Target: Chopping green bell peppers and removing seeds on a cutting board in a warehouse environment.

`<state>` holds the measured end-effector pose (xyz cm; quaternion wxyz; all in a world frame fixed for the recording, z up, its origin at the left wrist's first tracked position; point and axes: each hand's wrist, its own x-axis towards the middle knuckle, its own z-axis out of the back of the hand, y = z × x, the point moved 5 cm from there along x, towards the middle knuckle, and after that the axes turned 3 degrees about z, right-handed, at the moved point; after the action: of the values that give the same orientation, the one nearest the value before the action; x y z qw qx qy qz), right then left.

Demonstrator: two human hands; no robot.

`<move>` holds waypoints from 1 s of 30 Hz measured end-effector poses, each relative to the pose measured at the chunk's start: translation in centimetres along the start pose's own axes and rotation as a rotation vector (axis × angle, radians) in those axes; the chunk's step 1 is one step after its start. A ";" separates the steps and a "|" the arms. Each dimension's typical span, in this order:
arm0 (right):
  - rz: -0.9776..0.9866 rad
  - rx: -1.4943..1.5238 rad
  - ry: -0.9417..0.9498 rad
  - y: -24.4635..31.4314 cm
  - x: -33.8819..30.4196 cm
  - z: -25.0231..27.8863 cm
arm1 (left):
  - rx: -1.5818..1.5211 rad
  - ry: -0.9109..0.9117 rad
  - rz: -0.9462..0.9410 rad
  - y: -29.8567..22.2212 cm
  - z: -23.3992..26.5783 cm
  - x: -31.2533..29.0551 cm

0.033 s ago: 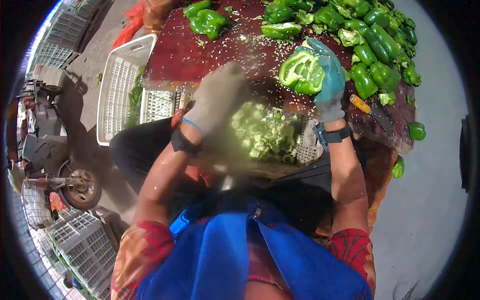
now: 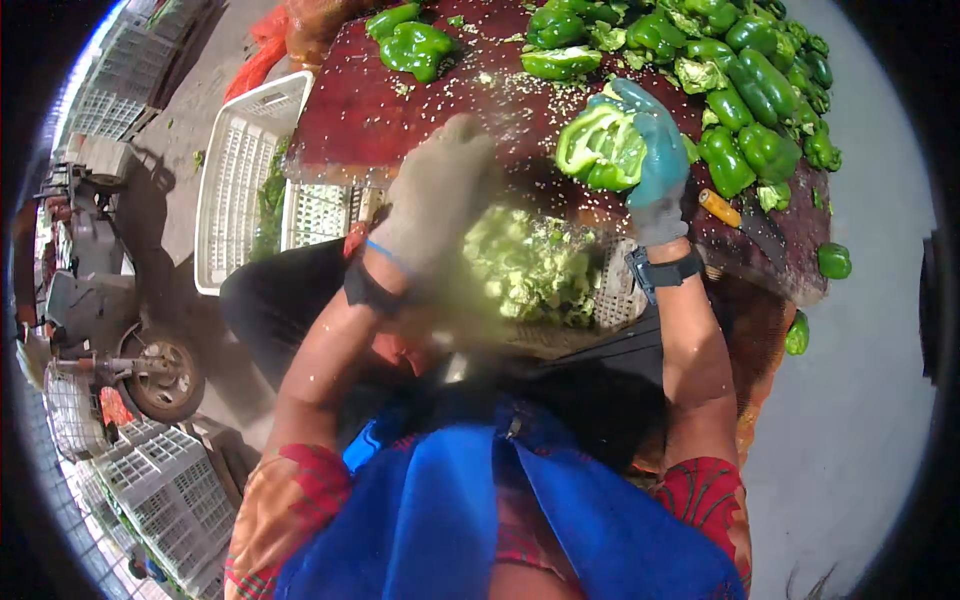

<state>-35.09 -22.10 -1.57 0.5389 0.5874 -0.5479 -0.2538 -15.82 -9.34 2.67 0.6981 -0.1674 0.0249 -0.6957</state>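
My right hand [image 2: 654, 150], in a blue-green coated glove, grips an opened green bell pepper [image 2: 602, 150] above the dark red table [image 2: 365, 110]. The pepper's pale inside faces left, with its ribs showing. Close to the table's near edge is my left hand [image 2: 440, 195], in a beige glove; motion smears it, and its fingers do not show clearly. Pale green pepper cores and scraps [image 2: 530, 265] lie in a crate below, between my legs. An orange-handled knife [image 2: 720, 207] rests on the table beside my right wrist.
Many green peppers [image 2: 765, 85] are heaped at the table's far right. Other peppers [image 2: 415, 50] lie at the far left, amid scattered seeds. A white plastic crate [image 2: 212, 215] stands left of the table. Farther left are a parked motorbike [image 2: 160, 370] and stacked crates [image 2: 165, 490].
My left hand has shifted slightly away from me, toward the table. The right hand and its pepper have barely moved.
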 end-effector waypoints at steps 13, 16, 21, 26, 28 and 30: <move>-0.241 0.089 0.081 -2.1 0.1 -0.1 | -0.349 -0.194 -0.171 -6.1 -3.3 2.6; -0.408 0.287 0.031 -0.4 0.5 -0.8 | -0.971 -0.119 0.141 -3.3 -1.0 3.8; -0.345 0.174 -0.016 -2.1 0.3 0.3 | -1.893 0.226 0.165 -3.7 1.3 3.2; 0.472 -0.831 0.380 -4.0 -0.2 1.1 | -1.774 0.229 -0.048 -4.1 2.1 3.4; -0.256 -0.410 0.291 -4.5 -0.6 0.9 | -1.481 0.136 -0.179 -4.2 1.7 3.4; 0.035 -0.190 0.324 -6.5 -0.2 1.2 | -1.187 0.042 -0.292 -4.7 0.6 3.3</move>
<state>-33.79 -23.50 -7.86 0.6775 0.5573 -0.4377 -0.1972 -20.05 -12.37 5.13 0.3824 -0.5157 0.3988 -0.6548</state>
